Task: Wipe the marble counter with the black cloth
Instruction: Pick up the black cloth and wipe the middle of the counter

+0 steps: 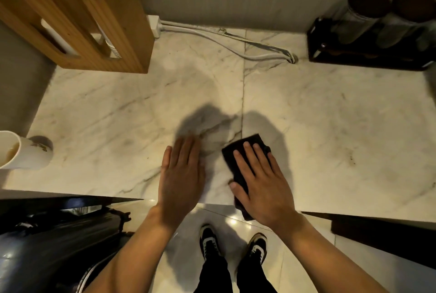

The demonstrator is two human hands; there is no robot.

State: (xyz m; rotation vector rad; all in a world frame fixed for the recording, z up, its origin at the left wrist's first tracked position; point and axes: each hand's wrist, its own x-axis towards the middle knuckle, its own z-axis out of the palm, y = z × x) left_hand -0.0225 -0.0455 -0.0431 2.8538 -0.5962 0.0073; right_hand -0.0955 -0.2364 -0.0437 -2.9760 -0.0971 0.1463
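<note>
The white marble counter [330, 115] with grey veins fills the middle of the view. A folded black cloth [238, 151] lies near the counter's front edge, one end hanging over it. My right hand [262, 182] presses flat on top of the cloth, fingers spread, thumb at its left side. My left hand [181, 174] rests flat on bare marble just left of the cloth, fingers together, holding nothing.
A wooden holder [77, 16] stands at the back left, with a white plug and cables [212, 40] along the wall. A black rack of glass jars [368, 33] sits at the back right. A paper cup [23, 151] stands at the left edge. A black bin bag [59, 245] is below left.
</note>
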